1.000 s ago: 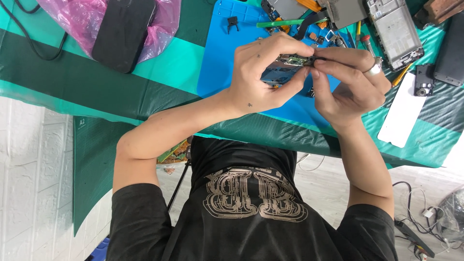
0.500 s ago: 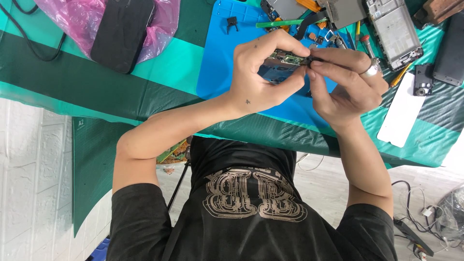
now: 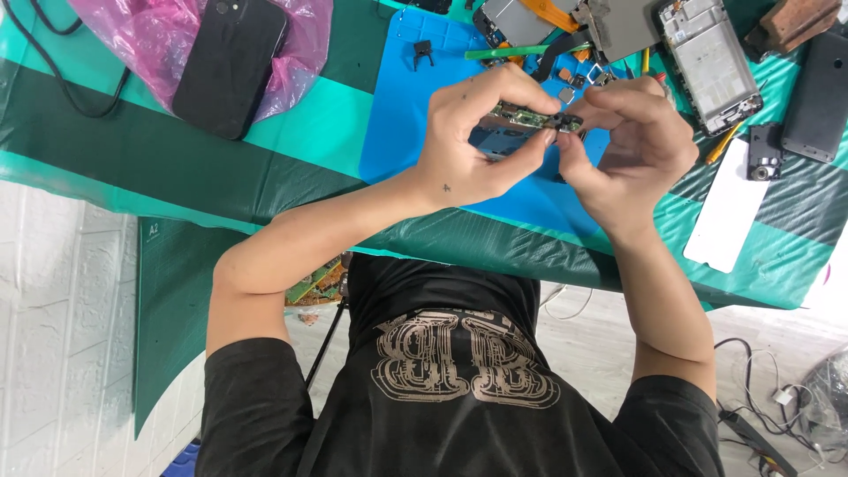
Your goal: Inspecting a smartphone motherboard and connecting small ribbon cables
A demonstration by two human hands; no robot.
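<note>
Both hands meet above a blue work mat (image 3: 415, 115). My left hand (image 3: 477, 141) pinches a small green circuit board (image 3: 530, 117) between thumb and fingers. At the board's right end, my right hand (image 3: 632, 146) closes its fingertips on the same part. Whether a tool sits in the right fingers is hidden. The board is held a little above the mat, level with the table.
A black phone (image 3: 228, 66) lies on a pink plastic bag (image 3: 132, 35) at the left. Opened phone frames (image 3: 707, 53), a green pry tool (image 3: 512, 53), small parts, a white strip (image 3: 729, 216) and a dark phone back (image 3: 817, 97) lie at the top and right.
Both hands shifted slightly up and to the right with the board; the right fingers regripped its end.
</note>
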